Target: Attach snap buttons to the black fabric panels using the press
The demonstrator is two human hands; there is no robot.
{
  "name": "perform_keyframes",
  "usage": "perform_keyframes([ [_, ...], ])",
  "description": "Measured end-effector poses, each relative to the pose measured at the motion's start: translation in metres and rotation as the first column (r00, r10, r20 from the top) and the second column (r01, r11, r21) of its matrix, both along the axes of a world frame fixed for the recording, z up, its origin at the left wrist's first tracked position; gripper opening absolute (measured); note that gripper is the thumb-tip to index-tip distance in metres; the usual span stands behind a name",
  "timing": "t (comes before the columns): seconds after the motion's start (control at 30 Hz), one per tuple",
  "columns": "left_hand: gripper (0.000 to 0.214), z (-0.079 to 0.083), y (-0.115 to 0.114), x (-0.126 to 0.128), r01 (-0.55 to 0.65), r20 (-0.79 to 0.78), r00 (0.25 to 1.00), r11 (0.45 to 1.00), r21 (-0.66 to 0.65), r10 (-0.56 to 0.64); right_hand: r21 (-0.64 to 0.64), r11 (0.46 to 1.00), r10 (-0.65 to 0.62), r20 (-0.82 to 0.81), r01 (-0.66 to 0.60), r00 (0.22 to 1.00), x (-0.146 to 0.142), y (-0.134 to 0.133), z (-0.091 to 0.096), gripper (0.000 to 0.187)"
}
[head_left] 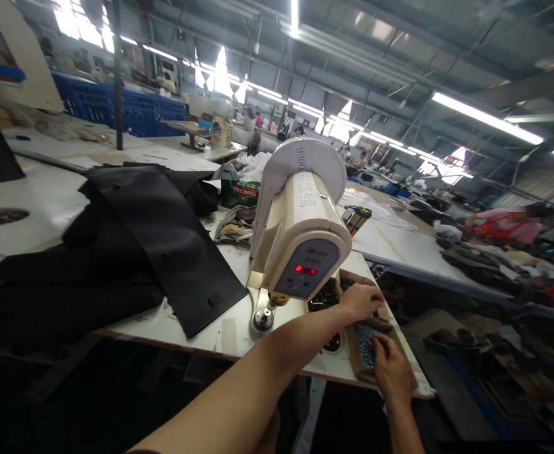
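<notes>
Fingers (380, 341) of right hand (394, 370) apparently at small bluish pieces (365, 344)

Fabric (163, 239) left of machine (305, 227), box (366, 377) right, all on table (239, 260)

By the front edge of the worktop (234, 255), "9300" is being borne in dark figures on the round plate (279, 156) of the machine (296, 224), while Chinese characters ending in 专用 are being carried along its housing. A red "0" is being lit on the display (306, 270), beside a blurred digit. Farther from that edge, "TSINGTAO" is being shown on a green carton (240, 193).
</notes>
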State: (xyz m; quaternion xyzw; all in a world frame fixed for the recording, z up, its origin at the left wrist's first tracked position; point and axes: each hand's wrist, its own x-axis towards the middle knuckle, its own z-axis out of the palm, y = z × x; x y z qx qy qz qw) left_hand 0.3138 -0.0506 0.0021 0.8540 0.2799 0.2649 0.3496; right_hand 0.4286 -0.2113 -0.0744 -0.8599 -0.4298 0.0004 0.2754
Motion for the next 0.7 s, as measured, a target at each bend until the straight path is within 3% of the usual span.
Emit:
perform_keyframes([
  [0.07,0.028,0.001,-0.018,-0.027,0.084,0.099,0.991,0.995,0.048,-0.088,0.035,0.999,0.008,0.007,-0.008,1.000,-0.002,0.000,-0.001,0.050],
  [0.17,0.026,-0.003,-0.053,-0.095,0.220,0.193,0.947,0.957,0.191,-0.256,0.094,0.996,-0.007,0.039,0.003,0.999,-0.005,-0.001,-0.001,0.050],
  [0.23,0.027,-0.008,-0.074,-0.154,0.306,0.081,0.938,0.916,0.260,-0.337,0.143,0.990,-0.023,0.046,0.016,0.999,-0.008,-0.004,0.001,0.049],
  [0.3,0.027,-0.015,-0.086,-0.214,0.336,-0.033,0.940,0.904,0.264,-0.339,0.225,0.974,-0.026,0.035,0.017,0.999,-0.015,-0.009,0.007,0.050],
  [0.4,0.025,-0.031,-0.087,-0.289,0.190,0.012,0.980,0.961,0.200,-0.196,0.380,0.924,-0.037,-0.004,0.036,0.999,-0.043,-0.013,0.021,0.051],
  [0.47,0.022,-0.043,-0.081,-0.323,-0.041,0.137,0.990,0.995,0.094,0.028,0.460,0.887,0.007,-0.106,0.043,0.994,-0.078,-0.011,0.030,0.049],
  [0.5,0.021,-0.049,-0.077,-0.335,-0.165,0.184,0.970,0.986,0.028,0.157,0.489,0.872,0.066,-0.188,0.035,0.980,-0.099,-0.007,0.033,0.048],
  [0.6,0.022,-0.062,-0.070,-0.354,-0.393,0.200,0.887,0.908,-0.144,0.416,0.546,0.833,0.378,-0.451,-0.084,0.808,-0.172,0.012,0.036,0.042],
  [0.7,0.025,-0.068,-0.069,-0.357,-0.363,0.175,0.899,0.907,-0.211,0.401,0.570,0.794,0.559,-0.549,-0.211,0.621,-0.233,0.035,0.028,0.036],
])
